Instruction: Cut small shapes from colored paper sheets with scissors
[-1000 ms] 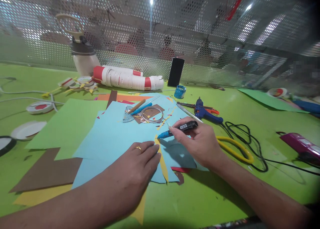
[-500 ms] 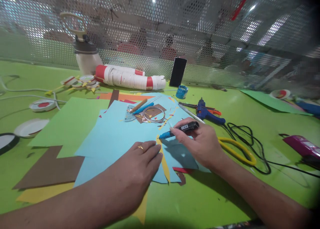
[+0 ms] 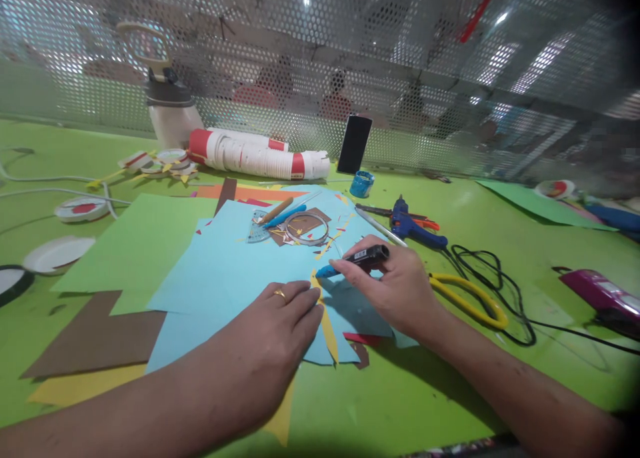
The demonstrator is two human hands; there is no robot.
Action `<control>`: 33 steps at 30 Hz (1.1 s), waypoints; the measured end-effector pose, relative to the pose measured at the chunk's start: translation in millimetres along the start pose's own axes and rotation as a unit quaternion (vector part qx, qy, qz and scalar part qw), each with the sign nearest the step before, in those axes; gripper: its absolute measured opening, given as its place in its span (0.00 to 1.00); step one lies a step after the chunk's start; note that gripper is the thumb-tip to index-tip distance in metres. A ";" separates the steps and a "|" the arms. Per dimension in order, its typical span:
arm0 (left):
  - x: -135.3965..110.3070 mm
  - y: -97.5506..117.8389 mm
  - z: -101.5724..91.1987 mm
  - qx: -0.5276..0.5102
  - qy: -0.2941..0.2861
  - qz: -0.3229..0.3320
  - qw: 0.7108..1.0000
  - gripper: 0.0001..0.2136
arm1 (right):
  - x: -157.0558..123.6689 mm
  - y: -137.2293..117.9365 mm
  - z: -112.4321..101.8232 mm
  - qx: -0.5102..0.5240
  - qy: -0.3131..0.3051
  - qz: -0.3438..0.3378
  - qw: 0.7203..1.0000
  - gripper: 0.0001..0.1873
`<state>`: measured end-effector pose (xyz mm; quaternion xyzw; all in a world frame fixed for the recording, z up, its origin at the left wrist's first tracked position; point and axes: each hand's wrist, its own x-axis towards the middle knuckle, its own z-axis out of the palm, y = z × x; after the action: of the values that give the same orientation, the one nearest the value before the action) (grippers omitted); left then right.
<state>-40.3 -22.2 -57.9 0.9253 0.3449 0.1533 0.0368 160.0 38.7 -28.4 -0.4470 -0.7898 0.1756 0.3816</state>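
Note:
My left hand [image 3: 280, 331] lies flat, fingers stretched out, on the light blue paper [image 3: 210, 265]. Its fingertips rest against a narrow yellow paper strip [image 3: 329, 335]. In my right hand [image 3: 395, 285] is a marker pen [image 3: 363, 256] with a black barrel and a blue front end, held in a pinch. The blue end is at the upper tip of the strip. Farther back on the blue paper are a ring of clear tape [image 3: 307, 229], a protractor [image 3: 257, 226], a brown pen [image 3: 277, 211] and a blue pen [image 3: 285, 216].
Right of my hands lie a blue glue gun [image 3: 415, 228], yellow-handled scissors [image 3: 473, 301] and a magenta tool [image 3: 597, 298] with a black cord. Green paper [image 3: 130, 245] and brown paper [image 3: 100, 335] spread leftward. Behind stand stacked paper cups [image 3: 260, 158], a phone [image 3: 355, 143] and a jug [image 3: 173, 115].
My right hand and the marker have shifted slightly left, and the marker's back end has dipped a little. My left hand stays on the paper. The whole view has moved slightly.

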 end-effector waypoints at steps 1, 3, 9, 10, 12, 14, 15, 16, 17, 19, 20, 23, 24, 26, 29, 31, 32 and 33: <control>0.2 0.0 0.1 -0.002 -0.001 0.000 1.000 0.20 | 0.1 0.0 0.6 -0.003 0.000 -0.003 1.000 0.14; 0.8 0.1 0.0 -0.004 -0.001 0.002 1.000 0.20 | 0.4 -0.1 1.5 -0.006 0.005 -0.008 1.000 0.15; 1.8 0.4 -1.0 0.006 -0.004 0.002 1.000 0.19 | 0.7 -1.9 2.2 -0.009 0.021 -0.012 1.000 0.15; 1.6 0.4 -0.9 0.010 -0.005 0.002 1.000 0.18 | 0.6 -1.9 2.2 -0.008 0.023 -0.013 1.000 0.15; 1.0 0.4 -0.4 0.017 -0.005 0.003 1.000 0.18 | 0.6 -1.0 2.7 -0.006 0.028 -0.011 1.000 0.15; 0.1 0.3 0.6 0.022 -0.005 0.005 1.000 0.18 | 0.5 0.6 3.7 -0.003 0.033 -0.009 0.999 0.15; -0.3 0.2 1.1 0.024 -0.004 0.006 1.000 0.18 | 0.4 1.3 4.3 -0.002 0.034 -0.008 0.999 0.15; -0.6 0.2 1.5 0.025 -0.003 0.006 1.000 0.17 | 0.2 1.8 4.8 -0.003 0.035 -0.007 0.999 0.15; -0.8 0.3 1.8 0.026 -0.002 0.006 1.000 0.17 | -0.2 1.9 4.9 -0.005 0.035 -0.008 0.999 0.14; -0.6 0.4 1.3 0.028 -0.002 0.003 1.000 0.17 | -1.2 0.5 3.3 -0.009 0.040 -0.011 0.999 0.14; -0.3 0.6 0.6 0.029 -0.003 0.002 1.000 0.18 | -1.8 -1.1 1.2 -0.010 0.050 -0.013 0.999 0.13; 0.7 1.1 -2.6 0.022 -0.011 0.003 1.000 0.18 | -2.9 -7.3 -9.6 -0.006 0.145 -0.017 0.989 0.13; 0.9 1.3 -3.8 0.019 -0.014 0.004 1.000 0.18 | -3.0 -9.0 -13.7 -0.001 0.184 -0.013 0.983 0.13; 1.3 1.7 -5.7 0.012 -0.018 0.004 1.000 0.19 | -2.5 -10.5 -20.4 0.006 0.230 -0.001 0.973 0.13; 1.4 2.3 -7.0 0.009 -0.017 0.001 1.000 0.20 | 0.1 -8.1 -24.4 0.026 0.218 0.021 0.975 0.14; 1.5 2.7 -7.3 0.008 -0.014 -0.004 1.000 0.20 | 2.6 -4.7 -24.7 0.051 0.211 0.036 0.975 0.15; 1.6 2.9 -7.5 0.006 -0.012 -0.007 1.000 0.20 | 3.9 -2.8 -24.9 0.067 0.211 0.042 0.974 0.15; 1.8 3.2 -7.7 0.002 -0.009 -0.008 1.000 0.20 | 5.1 -0.9 -25.2 0.083 0.213 0.045 0.973 0.15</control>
<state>-39.4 -23.7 -49.5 0.9238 0.3524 0.1444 0.0395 177.1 40.9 -9.1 -0.4757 -0.6526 0.1582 0.5681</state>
